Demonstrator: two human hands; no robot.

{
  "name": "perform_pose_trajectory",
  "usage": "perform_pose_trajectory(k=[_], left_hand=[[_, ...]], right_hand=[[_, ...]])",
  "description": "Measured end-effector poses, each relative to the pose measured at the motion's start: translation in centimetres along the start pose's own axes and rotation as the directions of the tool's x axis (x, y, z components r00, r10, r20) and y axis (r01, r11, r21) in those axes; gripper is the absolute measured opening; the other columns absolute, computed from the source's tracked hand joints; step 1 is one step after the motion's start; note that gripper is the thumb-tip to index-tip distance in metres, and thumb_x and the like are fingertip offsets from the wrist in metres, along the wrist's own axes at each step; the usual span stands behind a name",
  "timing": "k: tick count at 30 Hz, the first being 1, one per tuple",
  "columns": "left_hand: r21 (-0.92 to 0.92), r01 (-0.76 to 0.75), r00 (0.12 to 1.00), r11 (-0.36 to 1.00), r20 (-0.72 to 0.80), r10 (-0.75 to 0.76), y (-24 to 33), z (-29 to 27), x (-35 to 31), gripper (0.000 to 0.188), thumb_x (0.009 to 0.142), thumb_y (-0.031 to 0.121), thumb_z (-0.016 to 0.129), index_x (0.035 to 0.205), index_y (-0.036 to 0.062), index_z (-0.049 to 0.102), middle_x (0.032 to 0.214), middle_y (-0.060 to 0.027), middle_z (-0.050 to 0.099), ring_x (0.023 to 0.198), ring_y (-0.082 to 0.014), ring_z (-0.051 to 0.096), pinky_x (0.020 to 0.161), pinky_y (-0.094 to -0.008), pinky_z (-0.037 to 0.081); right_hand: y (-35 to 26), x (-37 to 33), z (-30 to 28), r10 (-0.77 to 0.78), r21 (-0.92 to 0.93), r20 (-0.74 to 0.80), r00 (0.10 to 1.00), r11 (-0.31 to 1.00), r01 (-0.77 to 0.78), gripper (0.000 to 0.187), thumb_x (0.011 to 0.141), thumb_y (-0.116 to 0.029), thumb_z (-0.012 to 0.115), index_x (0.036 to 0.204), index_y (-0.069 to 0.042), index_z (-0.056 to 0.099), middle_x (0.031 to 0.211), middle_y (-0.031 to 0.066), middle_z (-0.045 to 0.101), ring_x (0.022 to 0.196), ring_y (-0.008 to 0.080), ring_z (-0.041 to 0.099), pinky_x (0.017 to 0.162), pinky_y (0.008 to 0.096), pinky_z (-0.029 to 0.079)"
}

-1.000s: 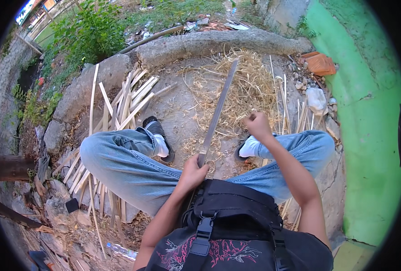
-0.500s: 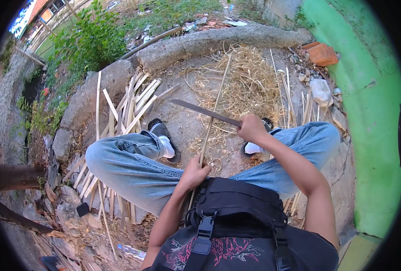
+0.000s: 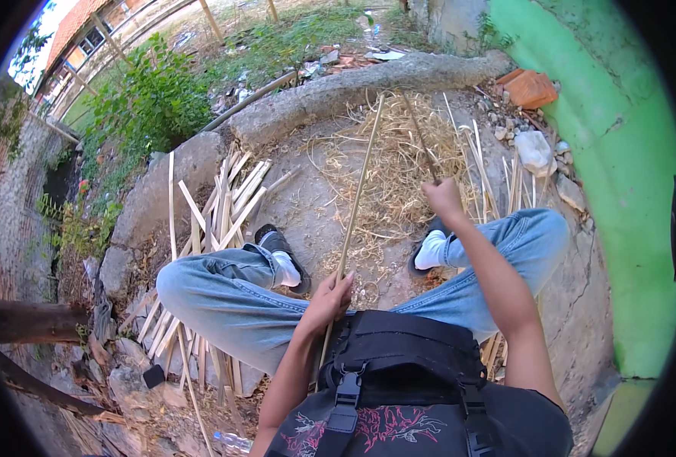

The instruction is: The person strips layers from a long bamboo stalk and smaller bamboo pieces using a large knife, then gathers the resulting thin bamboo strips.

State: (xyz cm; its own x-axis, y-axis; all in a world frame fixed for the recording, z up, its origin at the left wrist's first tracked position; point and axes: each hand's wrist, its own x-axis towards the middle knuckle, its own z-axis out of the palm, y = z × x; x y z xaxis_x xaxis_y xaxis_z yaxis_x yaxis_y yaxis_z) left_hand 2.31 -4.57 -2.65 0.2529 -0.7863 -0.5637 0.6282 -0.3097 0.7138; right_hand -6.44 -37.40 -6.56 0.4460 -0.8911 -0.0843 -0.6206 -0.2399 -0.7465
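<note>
A long, thin bamboo strip slants up from beside the black bag on my lap, its far end over the pile of curly shavings. My left hand is closed round the strip's near part, thumb along it. My right hand grips a long-bladed knife by its handle, to the right of the strip and apart from it. The blade points away from me and shows nearly edge-on. The handle is mostly hidden in my fist.
Cut strips lie heaped left of my feet, with more strips to the right. A low concrete kerb curves across the far side. Stones and an orange block sit by the green wall.
My right hand has swung the knife off the strip, from pointing left across it to pointing away. The strip leans slightly less to the right in my left hand.
</note>
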Motion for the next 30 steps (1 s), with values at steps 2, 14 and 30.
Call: perform_pose_trajectory(k=[2,14,30], left_hand=[[-0.013,-0.004,0.999,1.000,0.034,0.005,-0.3,-0.6,0.1,0.021,0.099,0.029,0.048,0.090,0.0108,0.043,0.063,0.0028,0.042,0.050,-0.0080,0.042,0.045,-0.0242,0.036],[0.141,-0.119,0.981,0.983,-0.134,0.138,-0.2,-1.1,-0.6,0.024,0.097,0.030,0.050,0.092,0.0073,0.046,0.065,0.0023,0.046,0.050,-0.0066,0.043,0.044,-0.0226,0.036],[0.593,-0.120,0.937,0.796,-0.197,0.288,-2.2,-1.3,1.1,0.028,0.097,0.026,0.050,0.088,-0.0005,0.050,0.064,-0.0019,0.046,0.058,-0.0114,0.042,0.053,-0.0327,0.038]], right_hand=[[-1.9,-3.5,0.2,-0.153,0.015,0.101,0.983,0.988,0.153,0.028,0.075,-0.027,0.064,0.078,0.001,0.068,0.069,0.0202,0.065,0.066,0.0336,0.065,0.063,0.0400,0.050],[-6.1,-12.0,1.5,-0.521,-0.175,0.504,0.688,0.719,0.673,0.020,0.073,-0.026,0.064,0.071,-0.006,0.063,0.062,0.0153,0.063,0.064,0.0336,0.064,0.063,0.0445,0.053],[-4.4,-4.8,1.7,-0.062,-0.358,0.289,0.955,0.918,0.168,0.023,0.074,-0.022,0.062,0.078,-0.002,0.072,0.073,0.0211,0.066,0.070,0.0345,0.067,0.068,0.0442,0.054]])
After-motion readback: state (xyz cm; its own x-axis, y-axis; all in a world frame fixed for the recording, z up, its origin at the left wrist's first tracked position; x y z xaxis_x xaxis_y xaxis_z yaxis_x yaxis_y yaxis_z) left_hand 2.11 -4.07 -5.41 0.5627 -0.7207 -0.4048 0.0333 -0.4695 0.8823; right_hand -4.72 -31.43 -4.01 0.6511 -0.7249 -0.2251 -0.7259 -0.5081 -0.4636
